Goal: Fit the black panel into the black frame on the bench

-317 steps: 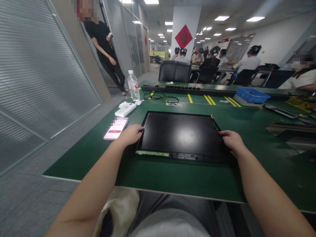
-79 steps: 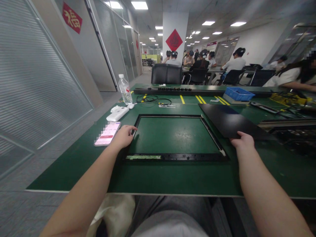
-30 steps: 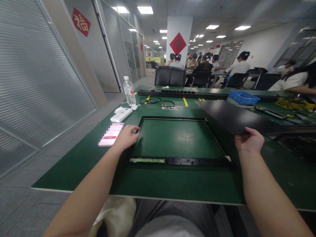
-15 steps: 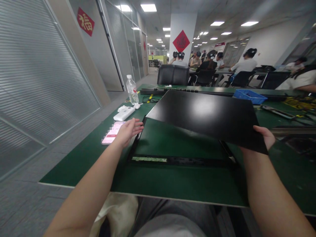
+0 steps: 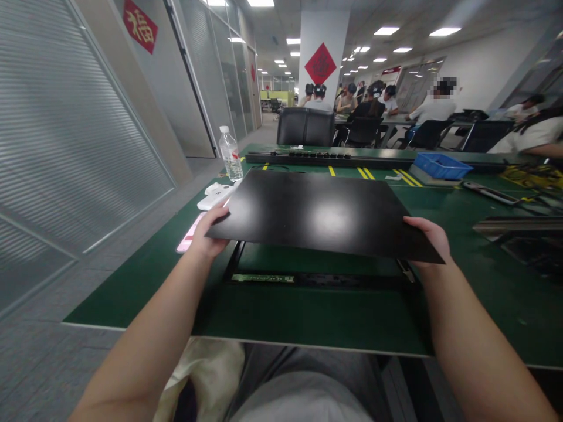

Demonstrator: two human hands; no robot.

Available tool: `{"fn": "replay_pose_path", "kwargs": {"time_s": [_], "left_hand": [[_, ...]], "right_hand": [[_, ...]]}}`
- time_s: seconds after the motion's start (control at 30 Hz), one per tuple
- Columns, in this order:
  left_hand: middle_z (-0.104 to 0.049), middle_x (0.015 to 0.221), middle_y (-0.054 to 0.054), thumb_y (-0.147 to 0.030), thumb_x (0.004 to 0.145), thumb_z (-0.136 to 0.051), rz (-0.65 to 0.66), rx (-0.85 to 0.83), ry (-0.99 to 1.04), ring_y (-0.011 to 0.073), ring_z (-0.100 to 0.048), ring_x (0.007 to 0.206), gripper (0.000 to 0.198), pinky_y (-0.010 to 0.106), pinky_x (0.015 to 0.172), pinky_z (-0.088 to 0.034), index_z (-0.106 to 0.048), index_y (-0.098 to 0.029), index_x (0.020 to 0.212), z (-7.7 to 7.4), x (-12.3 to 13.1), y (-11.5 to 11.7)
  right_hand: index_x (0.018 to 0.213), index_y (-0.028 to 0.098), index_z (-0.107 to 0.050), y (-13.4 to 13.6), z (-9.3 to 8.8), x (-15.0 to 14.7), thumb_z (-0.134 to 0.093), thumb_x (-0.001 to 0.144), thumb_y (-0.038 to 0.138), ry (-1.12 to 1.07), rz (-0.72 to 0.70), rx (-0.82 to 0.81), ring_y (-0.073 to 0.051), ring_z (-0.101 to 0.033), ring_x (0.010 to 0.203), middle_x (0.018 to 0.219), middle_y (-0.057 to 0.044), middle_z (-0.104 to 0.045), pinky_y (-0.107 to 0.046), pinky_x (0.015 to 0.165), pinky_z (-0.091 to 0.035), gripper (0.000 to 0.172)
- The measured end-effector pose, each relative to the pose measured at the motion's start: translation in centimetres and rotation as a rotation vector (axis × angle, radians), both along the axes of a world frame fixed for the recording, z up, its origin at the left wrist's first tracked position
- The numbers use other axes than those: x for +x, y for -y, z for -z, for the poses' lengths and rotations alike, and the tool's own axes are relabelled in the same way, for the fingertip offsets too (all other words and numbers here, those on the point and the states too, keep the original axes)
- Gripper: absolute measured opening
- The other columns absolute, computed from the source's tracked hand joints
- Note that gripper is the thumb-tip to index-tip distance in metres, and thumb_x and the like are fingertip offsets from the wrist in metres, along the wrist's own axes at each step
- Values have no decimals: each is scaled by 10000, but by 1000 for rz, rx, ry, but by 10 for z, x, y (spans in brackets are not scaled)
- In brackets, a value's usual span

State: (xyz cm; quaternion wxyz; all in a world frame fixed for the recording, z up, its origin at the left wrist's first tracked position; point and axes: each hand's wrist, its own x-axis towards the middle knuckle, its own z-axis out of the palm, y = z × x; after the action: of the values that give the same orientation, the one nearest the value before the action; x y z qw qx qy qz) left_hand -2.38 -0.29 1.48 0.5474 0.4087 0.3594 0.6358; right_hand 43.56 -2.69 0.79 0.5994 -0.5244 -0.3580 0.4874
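Over the green tabletop (image 5: 308,316), left hand (image 5: 206,237) and right hand (image 5: 431,239) grip the black panel (image 5: 325,214) above the frame (image 5: 334,280); a weak grip could drop it.

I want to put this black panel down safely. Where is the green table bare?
Bare: the strip between frame and the table's near edge; the mat right of the frame, up to the metal bar. Crowded: left, with phone, white device and bottle; far side, with blue bin.
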Motion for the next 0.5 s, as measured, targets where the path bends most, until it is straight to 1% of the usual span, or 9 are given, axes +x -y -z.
{"fn": "replay_pose_path", "kwargs": {"time_s": [0.07,0.1,0.17,0.23,0.37,0.43,0.5], "left_hand": [[-800,951,71,-247,644,-741,-35,-9,49,269,-738,879,432,293,673,-576,-782,-136,1060,2,-4,-4],[-796,919,66,-240,641,-733,-45,-16,64,257,-733,847,438,290,661,-575,-781,-133,1064,3,-6,-5],[-788,875,52,-222,637,-721,-65,-26,85,240,-723,803,470,294,660,-583,-778,-133,1095,4,-7,-6],[-789,875,47,-207,629,-713,-94,-24,99,240,-724,808,506,302,682,-595,-774,-138,1126,3,-5,-6],[-804,923,63,-190,593,-711,-116,-15,77,283,-741,901,533,317,714,-610,-781,-148,1120,0,2,-4],[-802,893,64,-192,576,-718,-107,-13,54,290,-744,895,492,318,704,-611,-793,-152,1061,0,4,-3],[-792,837,59,-196,566,-725,-113,-5,34,279,-743,846,440,313,687,-608,-801,-151,997,1,4,-4]], "right_hand": [[845,221,-731,2,-2,-5,-607,701,278,-13,-73,-171,-340,-757,901,796,-116,-765,-473,802,-614,198],[864,219,-733,2,-3,-7,-601,695,268,-30,-122,-211,-334,-756,892,818,-115,-769,-462,788,-613,219],[901,211,-733,3,-3,-9,-592,689,244,-19,-175,-213,-304,-751,858,854,-105,-772,-420,761,-608,256],[912,199,-727,1,-1,-9,-600,693,223,1,-155,-205,-262,-737,801,842,-93,-766,-368,736,-598,254],[942,183,-691,-3,2,-6,-613,754,188,10,-87,-293,-185,-663,636,737,-67,-714,-283,606,-553,204],[1044,184,-654,-3,1,-6,-596,787,155,34,-68,-321,-163,-633,583,716,-47,-696,-251,541,-515,264],[1180,192,-596,-2,-1,-6,-573,818,137,75,-41,-326,-164,-641,581,728,-42,-703,-243,526,-507,367]]}}
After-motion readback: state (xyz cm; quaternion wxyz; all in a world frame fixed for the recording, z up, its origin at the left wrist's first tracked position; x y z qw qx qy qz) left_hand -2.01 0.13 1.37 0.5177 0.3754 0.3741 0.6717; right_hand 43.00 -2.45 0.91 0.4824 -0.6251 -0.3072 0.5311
